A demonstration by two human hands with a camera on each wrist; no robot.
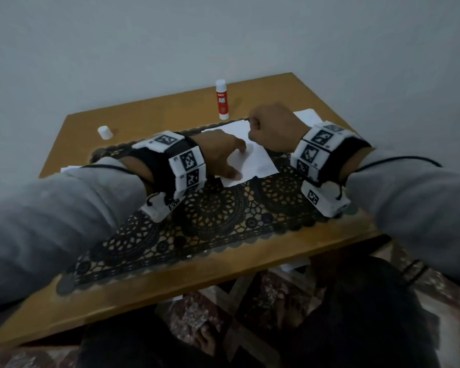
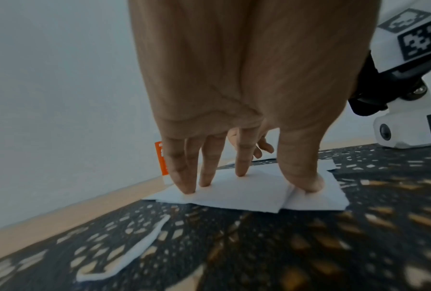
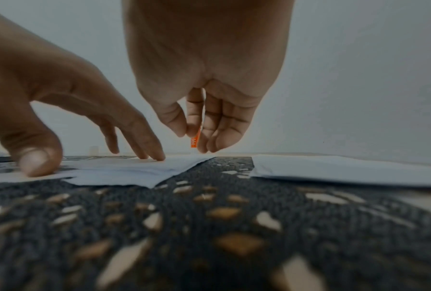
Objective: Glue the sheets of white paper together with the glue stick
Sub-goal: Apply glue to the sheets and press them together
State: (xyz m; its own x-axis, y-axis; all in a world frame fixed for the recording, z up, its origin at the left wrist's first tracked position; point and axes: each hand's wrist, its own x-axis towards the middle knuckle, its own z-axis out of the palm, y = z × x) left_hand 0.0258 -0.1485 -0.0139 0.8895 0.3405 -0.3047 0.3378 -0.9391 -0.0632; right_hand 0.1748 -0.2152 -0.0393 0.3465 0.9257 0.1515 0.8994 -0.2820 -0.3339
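Two overlapping sheets of white paper [image 1: 252,160] [image 2: 234,195] [image 3: 124,171] lie on a black lace mat [image 1: 218,216]. My left hand [image 1: 223,155] [image 2: 244,157] [image 3: 72,118] presses straight fingertips and thumb down on them. My right hand [image 1: 270,126] [image 3: 202,128] hovers just over the sheets' far edge. Its fingers are curled, the thumb tip is against the index finger, and nothing shows between them. The red-and-white glue stick [image 1: 221,100] [image 2: 161,159] [image 3: 194,140] stands upright and uncapped behind the sheets, apart from both hands.
The glue stick's white cap [image 1: 105,132] sits on the wooden table [image 1: 170,282] at the back left. More white paper [image 1: 307,116] [image 3: 346,171] lies to the right, and another sheet [image 1: 67,170] at the left edge. A plain wall stands close behind the table.
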